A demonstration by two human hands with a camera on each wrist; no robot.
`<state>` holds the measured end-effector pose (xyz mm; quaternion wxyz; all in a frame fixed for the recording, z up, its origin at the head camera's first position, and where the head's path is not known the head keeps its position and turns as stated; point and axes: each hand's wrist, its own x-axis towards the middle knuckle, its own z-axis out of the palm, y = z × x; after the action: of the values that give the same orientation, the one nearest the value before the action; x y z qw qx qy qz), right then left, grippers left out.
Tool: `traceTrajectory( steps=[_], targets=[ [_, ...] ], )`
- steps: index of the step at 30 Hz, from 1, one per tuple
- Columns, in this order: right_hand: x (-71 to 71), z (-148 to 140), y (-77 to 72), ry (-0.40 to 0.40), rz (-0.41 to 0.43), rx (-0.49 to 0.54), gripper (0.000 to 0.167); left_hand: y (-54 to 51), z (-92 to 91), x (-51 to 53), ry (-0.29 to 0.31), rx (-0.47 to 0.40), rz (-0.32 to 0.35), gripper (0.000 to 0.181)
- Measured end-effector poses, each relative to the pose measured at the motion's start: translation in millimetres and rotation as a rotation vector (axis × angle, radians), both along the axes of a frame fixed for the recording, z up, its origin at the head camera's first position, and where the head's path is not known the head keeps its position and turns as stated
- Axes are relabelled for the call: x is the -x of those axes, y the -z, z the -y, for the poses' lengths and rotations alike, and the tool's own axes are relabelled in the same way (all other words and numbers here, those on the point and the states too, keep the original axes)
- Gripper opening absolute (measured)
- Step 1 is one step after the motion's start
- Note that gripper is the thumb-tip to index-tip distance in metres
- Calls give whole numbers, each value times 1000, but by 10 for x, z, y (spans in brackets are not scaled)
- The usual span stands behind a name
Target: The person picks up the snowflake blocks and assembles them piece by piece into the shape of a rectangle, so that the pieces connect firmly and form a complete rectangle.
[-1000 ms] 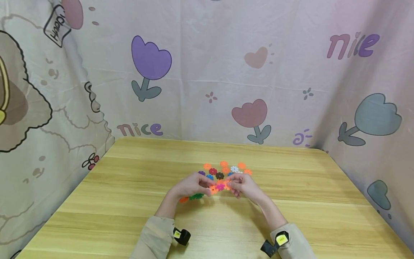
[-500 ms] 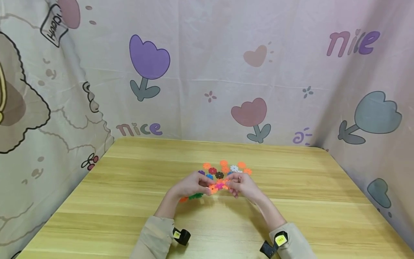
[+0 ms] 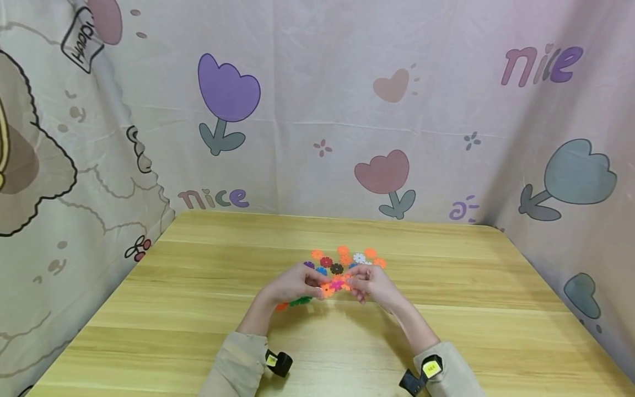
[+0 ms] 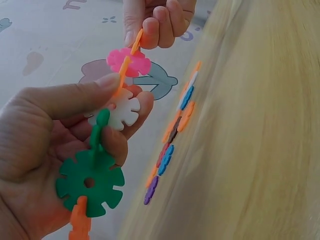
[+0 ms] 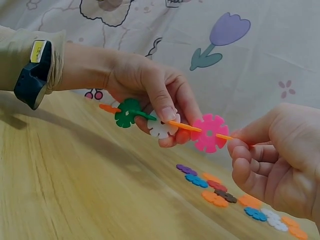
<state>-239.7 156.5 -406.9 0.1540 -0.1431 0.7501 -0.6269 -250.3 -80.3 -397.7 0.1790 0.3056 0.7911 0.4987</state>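
Note:
A chain of slotted plastic snowflake discs stretches between both hands above the table. My left hand (image 3: 296, 282) pinches an orange disc (image 5: 186, 126) near the chain's middle, thumb on top, with a white disc (image 4: 131, 111) against the fingers. Behind it trail a green disc (image 4: 107, 182), a second green one seen edge-on, and an orange end disc (image 4: 80, 225) hanging by the palm. A pink disc (image 5: 209, 144) sits between the hands, slotted into orange discs on either side. At the far end, my right hand (image 3: 374, 285) pinches the other orange disc (image 4: 136, 42), largely covered by the fingertips.
Several loose discs lie flat on the wooden table (image 3: 223, 259) just beyond the hands, among them brown (image 3: 337, 269), red (image 3: 326, 262), purple (image 3: 308, 265) and white (image 3: 359, 258) ones. A printed curtain (image 3: 297, 82) hangs behind the table.

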Motion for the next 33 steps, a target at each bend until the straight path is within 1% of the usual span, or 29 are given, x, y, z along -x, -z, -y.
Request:
traceTrajectory(
  steps=[3, 8, 11, 15, 18, 20, 23, 25, 27, 31, 33],
  targets=[
    [6, -3, -14, -7, -1, -8, 26, -6, 3, 0, -1, -7, 14, 31],
    [12, -33, -38, -38, -34, -42, 31, -5, -5, 7, -1, -27, 44, 30],
    [21, -59, -46, -58, -30, -45, 36, -4, -6, 6, 4, -34, 44, 31],
    [33, -86, -59, -66, -6, -16, 43, -6, 0, 7, -1, -25, 29, 33],
    [28, -82, -63, -50, -2, 1, 44, -5, 2, 13, 6, 1, 5, 37],
    [20, -67, -59, -38, -3, 11, 42, -4, -1, 15, 26, 16, -2, 40],
    [9, -31, -47, -16, -2, 26, 37, -13, -17, 5, 61, 13, 21, 42],
    [4, -3, -38, 0, 3, 33, 35, -18, -35, -6, 67, 1, 45, 40],
    [-2, 23, -33, 20, 9, 36, 34, -20, -52, -18, 56, -10, 71, 38],
    [-16, 58, -23, 49, 7, 43, 33, -7, -89, -26, 16, -11, 73, 38],
    [-19, 66, -12, 55, 2, 45, 31, 2, -108, -25, 2, -5, 64, 40]
  ],
)
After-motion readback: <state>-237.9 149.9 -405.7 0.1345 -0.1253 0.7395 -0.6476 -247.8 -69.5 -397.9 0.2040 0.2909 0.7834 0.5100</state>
